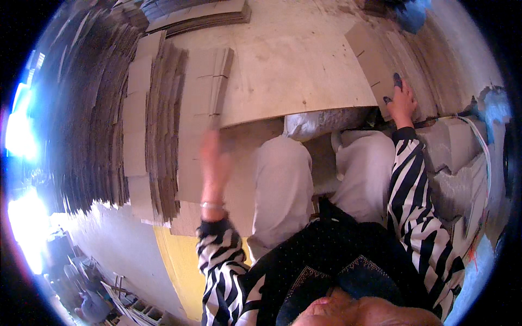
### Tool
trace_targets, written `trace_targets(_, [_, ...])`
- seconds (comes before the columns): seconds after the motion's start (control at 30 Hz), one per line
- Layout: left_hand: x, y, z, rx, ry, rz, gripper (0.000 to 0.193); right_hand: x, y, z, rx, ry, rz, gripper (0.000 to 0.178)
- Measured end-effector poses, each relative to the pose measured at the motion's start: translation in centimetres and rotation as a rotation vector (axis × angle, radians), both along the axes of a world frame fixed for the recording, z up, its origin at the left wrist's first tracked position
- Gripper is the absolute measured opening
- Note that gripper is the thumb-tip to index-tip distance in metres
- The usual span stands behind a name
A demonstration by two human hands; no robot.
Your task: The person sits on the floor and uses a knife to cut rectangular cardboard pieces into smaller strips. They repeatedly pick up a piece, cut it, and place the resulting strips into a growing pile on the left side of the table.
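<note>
My left hand (213,160), smeared by motion, is over the near part of a stack of flat brown cardboard pieces (204,81) with slits along them. A band circles that wrist. The blur hides its fingers, so I cannot tell what it holds, if anything. On the right, my right hand (403,104) rests at the near end of another cardboard stack (375,60). Its thumb and a finger wear dark tip covers and are spread apart, touching the top piece. Both sleeves are black-and-white striped.
A pale wooden board (293,70) spans between the two stacks. More cardboard stacks (144,108) line the left side, with another pile (201,16) at the far edge. A silvery bag (321,122) lies below the board, beyond my knees. Torn cardboard (457,144) and a pale cord (478,133) are at right.
</note>
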State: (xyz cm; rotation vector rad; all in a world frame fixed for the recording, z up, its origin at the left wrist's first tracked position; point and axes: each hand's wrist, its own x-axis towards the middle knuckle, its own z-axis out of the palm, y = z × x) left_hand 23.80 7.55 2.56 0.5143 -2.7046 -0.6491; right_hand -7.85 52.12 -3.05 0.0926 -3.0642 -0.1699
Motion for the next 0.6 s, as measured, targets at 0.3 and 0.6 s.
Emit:
trace_targets(0.3, [-8.0, -4.6, -8.9, -0.139, 0.030, 0.048, 0.030, -3.2, 1.2, 0.0, -0.273, 0.192, 0.199, 0.037])
trace_targets(0.6, [-10.3, -2.4, -2.4, -0.064, 0.026, 0.016, 0.047, 2.0, -12.5, 9.3, -0.348, -0.062, 0.394, 0.039])
